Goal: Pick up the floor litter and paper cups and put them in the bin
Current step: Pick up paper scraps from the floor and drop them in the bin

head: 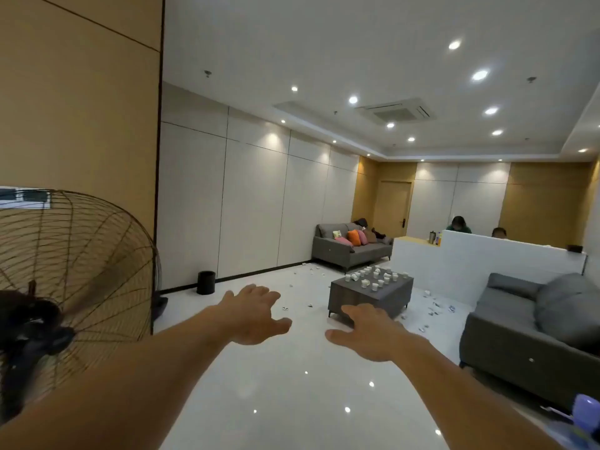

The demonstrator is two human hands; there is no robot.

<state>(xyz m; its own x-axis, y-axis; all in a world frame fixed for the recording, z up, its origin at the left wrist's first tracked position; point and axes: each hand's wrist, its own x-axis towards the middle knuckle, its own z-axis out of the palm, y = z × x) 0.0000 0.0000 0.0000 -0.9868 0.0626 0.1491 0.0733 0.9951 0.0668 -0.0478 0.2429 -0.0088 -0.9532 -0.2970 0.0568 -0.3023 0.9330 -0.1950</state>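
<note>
No legible text, label, brand, number or sign found.

Bottles [435, 238] on far white counter [418, 258]: labels too small to be read.
Paper cups [366, 282] on far low table [367, 302]: any print too small to be told.
Blue-capped object [584, 409] at near right edge: blurred, nothing made out.
Pale cushion [337, 234] on far sofa [328, 246]: pattern seen, not readable as text.
</note>
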